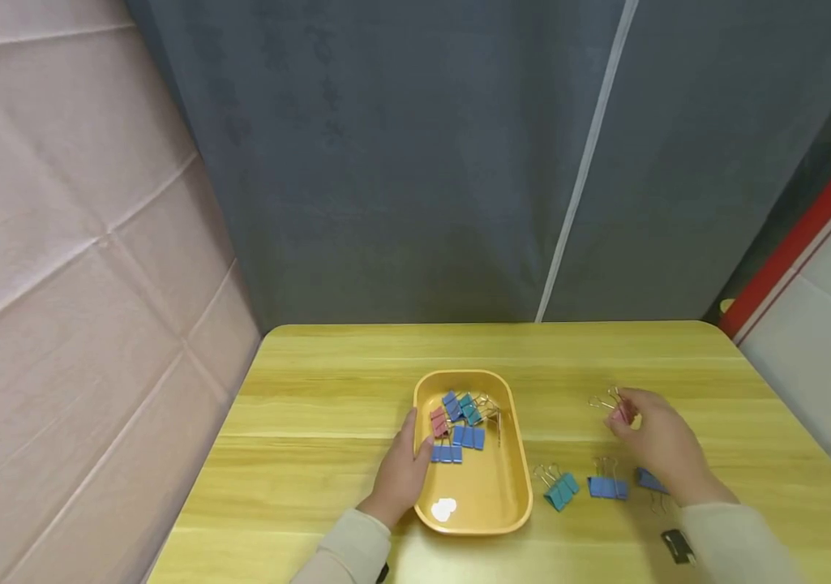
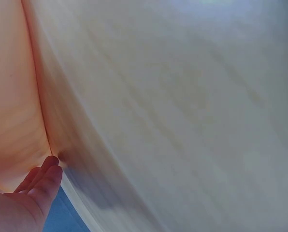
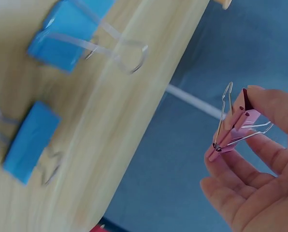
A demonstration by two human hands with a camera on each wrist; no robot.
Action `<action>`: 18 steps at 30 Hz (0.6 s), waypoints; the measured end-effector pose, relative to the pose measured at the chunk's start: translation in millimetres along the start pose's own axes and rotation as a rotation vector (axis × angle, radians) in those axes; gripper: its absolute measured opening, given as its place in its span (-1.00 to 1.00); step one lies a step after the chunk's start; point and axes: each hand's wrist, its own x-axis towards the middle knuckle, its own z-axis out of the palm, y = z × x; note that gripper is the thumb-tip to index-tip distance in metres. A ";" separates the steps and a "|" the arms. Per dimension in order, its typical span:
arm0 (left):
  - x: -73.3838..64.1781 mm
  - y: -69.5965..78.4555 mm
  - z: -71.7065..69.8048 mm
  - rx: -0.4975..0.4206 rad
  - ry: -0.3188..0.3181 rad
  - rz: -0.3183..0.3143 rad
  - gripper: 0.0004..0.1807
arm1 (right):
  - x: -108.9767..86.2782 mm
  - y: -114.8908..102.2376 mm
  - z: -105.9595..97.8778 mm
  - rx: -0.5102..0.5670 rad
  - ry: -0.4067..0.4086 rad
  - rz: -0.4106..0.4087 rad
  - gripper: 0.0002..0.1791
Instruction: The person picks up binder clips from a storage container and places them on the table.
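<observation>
A yellow tray [image 1: 473, 499] lies on the wooden table with several binder clips inside, among them a pink clip [image 1: 439, 422], a teal clip [image 1: 469, 409] and a blue clip [image 1: 469, 437]. My left hand [image 1: 402, 474] holds the tray's left side, thumb over the rim and fingers along the outer wall; the left wrist view shows those fingers [image 2: 45, 179] against it. To the right of the tray, my right hand [image 1: 659, 438] pinches a pink binder clip [image 3: 233, 128] between thumb and fingers, its wire handles spread apart.
Right of the tray lie a teal binder clip [image 1: 561, 491], a blue binder clip [image 1: 608, 487], another blue clip [image 1: 650, 479] partly behind the right hand, and a black clip [image 1: 677, 546] near the right sleeve. A dark curtain [image 1: 400, 162] hangs behind the table [image 1: 313, 405].
</observation>
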 end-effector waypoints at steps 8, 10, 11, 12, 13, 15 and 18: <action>0.2 2.3 -0.8 0.003 -0.002 -0.006 -0.32 | -12.5 27.1 -6.5 -0.004 0.006 0.023 -0.52; 0.3 2.5 -1.0 -0.002 -0.002 -0.008 -0.32 | -14.5 31.4 -7.8 -0.003 -0.002 0.032 -0.53; 0.2 2.6 -1.2 -0.006 -0.002 -0.007 -0.32 | -15.7 33.1 -8.4 -0.006 -0.007 0.039 -0.52; 0.1 2.6 -1.2 -0.009 -0.002 -0.008 -0.32 | -16.8 34.8 -8.8 -0.008 -0.011 0.045 -0.51; 0.1 2.7 -1.3 -0.011 -0.001 -0.007 -0.32 | -18.1 36.2 -9.3 -0.010 -0.014 0.050 -0.51; 0.2 2.7 -1.3 -0.014 0.001 -0.005 -0.32 | -20.9 39.4 -10.3 -0.009 -0.026 0.067 -0.50; 0.3 2.8 -1.3 -0.012 -0.001 -0.004 -0.32 | -24.2 46.0 -10.7 -0.006 -0.028 0.086 -0.50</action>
